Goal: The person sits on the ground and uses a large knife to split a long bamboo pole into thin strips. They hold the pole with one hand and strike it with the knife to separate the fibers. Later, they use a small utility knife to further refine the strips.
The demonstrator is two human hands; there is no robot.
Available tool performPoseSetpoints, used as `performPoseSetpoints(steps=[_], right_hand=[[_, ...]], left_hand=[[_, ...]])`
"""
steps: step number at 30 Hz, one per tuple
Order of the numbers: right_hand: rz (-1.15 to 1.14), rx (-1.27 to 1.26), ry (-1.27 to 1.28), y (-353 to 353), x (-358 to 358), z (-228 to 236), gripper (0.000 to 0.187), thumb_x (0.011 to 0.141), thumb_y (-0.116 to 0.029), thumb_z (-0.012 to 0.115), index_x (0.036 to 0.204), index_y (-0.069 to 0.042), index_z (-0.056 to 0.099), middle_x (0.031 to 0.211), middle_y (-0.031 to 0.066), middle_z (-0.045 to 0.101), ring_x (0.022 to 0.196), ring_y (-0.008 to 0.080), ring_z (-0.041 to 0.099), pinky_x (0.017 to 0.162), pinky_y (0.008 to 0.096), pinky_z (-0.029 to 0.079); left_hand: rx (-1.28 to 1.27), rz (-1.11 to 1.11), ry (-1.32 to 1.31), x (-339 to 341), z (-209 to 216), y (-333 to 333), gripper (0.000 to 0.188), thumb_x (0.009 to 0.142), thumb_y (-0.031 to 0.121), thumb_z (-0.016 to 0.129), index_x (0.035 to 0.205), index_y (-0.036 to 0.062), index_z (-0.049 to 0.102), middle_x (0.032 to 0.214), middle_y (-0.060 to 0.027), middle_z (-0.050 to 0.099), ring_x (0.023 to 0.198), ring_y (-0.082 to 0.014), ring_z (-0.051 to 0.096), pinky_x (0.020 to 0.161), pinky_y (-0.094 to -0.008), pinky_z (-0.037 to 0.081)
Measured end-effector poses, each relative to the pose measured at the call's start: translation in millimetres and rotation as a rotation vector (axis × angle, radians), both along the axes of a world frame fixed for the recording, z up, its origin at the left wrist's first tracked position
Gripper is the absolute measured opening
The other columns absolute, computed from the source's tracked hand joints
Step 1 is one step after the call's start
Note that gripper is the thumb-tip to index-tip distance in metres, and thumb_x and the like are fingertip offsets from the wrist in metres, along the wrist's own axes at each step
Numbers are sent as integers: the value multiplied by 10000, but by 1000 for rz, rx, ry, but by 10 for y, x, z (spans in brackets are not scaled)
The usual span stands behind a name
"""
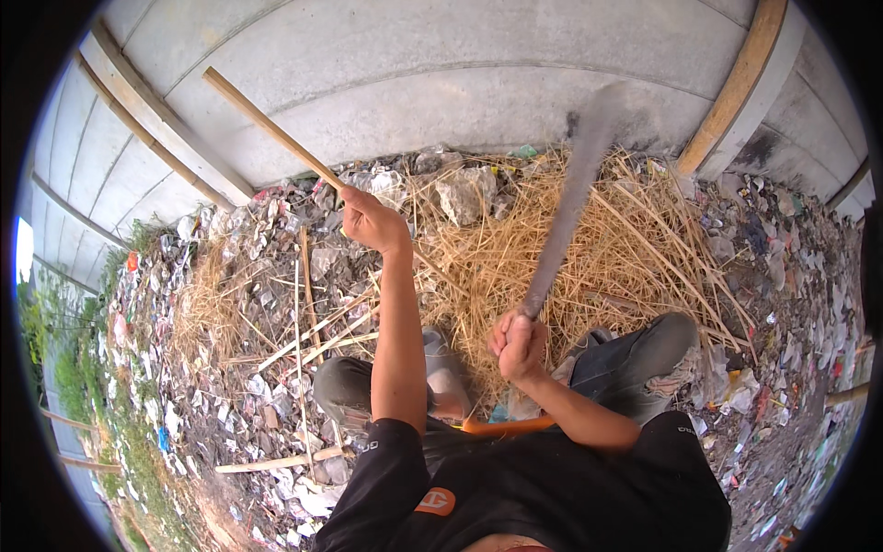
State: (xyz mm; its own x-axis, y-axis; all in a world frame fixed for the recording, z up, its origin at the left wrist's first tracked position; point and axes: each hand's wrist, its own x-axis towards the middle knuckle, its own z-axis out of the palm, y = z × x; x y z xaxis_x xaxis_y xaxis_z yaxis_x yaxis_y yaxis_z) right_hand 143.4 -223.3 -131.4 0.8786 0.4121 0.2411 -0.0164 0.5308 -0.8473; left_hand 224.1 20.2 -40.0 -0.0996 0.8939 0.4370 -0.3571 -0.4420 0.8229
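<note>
The left hand is wrapped firmly round a long bamboo stick, which slants from up by the concrete wall down toward the ground; what seems to be its lower end comes out beneath the fist and points into the pile of pale shavings. The right hand grips the handle end of a long dark blade, raised upright in front of the body and apart from the stick (its upper part is too blurred to make out the edge).

Judging by the size of the pile, which spreads between the knees and the wall, a good deal of trimming already looks done. Several loose strips lie on the littered ground to the left, with a wider split piece nearer the body; whether these are finished pieces or offcuts, I cannot tell. The stick in the fist appears long and straight along its upper length, with no notch or split to be seen there. How much of it is left to work is unclear, since its lower part merges with the shavings.
</note>
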Motion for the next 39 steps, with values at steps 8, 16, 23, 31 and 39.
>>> performPoseSetpoints(steps=[8,16,23,31,39], right_hand=[[302,-406,196,-133,505,708,496,1026,-474,497,712,-92,454,539,-21,423,415,59,394,385,254,340],[-9,-168,-90,-67,-198,-221,538,1003,-568,442,769,-83,452,548,18,442,415,97,395,396,289,350],[342,-575,243,-163,-54,134,520,1032,-503,451,727,-82,477,536,-19,442,407,80,425,390,282,365],[-87,121,-138,99,-100,50,496,1030,-545,387,846,-87,441,576,-5,436,442,93,415,434,274,369],[347,-484,160,-85,166,417,523,1017,-514,487,722,-83,479,522,-13,414,407,68,393,392,265,345]], left_hand=[[-23,120,4,-206,-205,76,662,1034,560,395,562,113,268,507,55,232,498,-86,216,507,-329,148],[80,136,46,37,-45,-42,648,1048,505,420,572,88,279,518,47,214,507,-88,206,509,-344,138],[-35,108,17,-84,-93,10,660,1044,512,424,566,91,251,516,39,210,507,-103,196,511,-348,141],[12,157,55,32,-41,-13,682,1026,572,408,569,93,247,518,42,205,507,-104,204,516,-354,144],[-33,113,0,-80,-112,33,673,1034,553,410,568,100,236,517,48,217,520,-91,207,518,-350,144]])
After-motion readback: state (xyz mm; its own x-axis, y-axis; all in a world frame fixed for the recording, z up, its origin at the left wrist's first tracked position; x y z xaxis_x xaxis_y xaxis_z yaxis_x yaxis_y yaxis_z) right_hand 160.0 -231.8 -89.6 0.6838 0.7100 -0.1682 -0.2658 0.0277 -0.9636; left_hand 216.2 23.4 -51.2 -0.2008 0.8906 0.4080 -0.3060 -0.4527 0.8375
